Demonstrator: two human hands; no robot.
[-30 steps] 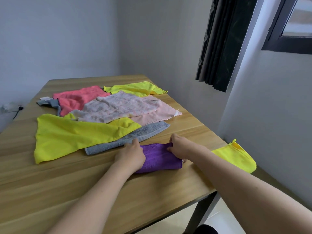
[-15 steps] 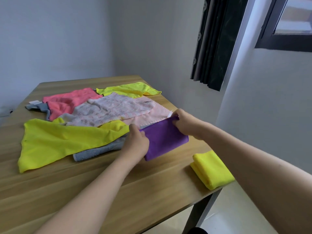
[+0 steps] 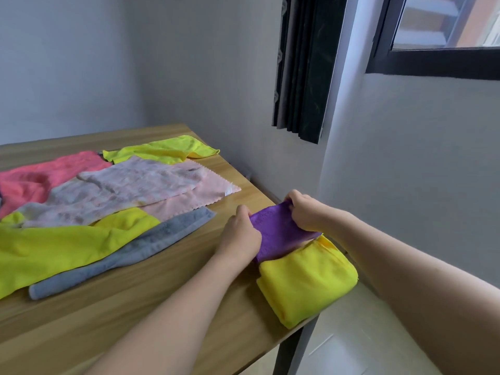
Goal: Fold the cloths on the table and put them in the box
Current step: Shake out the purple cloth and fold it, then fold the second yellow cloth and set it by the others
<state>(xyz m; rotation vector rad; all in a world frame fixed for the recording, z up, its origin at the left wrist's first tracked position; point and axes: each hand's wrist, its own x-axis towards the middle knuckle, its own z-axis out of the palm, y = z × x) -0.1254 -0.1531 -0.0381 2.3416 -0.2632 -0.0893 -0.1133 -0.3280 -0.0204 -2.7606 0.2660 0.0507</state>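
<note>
Purple cloth (image 3: 278, 234), folded, lies at the counter's (image 3: 162, 288) right edge, its near end on a folded yellow cloth (image 3: 305, 282). Left hand (image 3: 240, 234) grips its left side, fingers curled; right hand (image 3: 305, 212) pinches the far right corner (both forearms reach in from below). Farther left lie grey (image 3: 130, 247), yellow, pink and red cloths. Beyond: grey walls, dark curtain (image 3: 305, 66), window (image 3: 438, 36).
</note>
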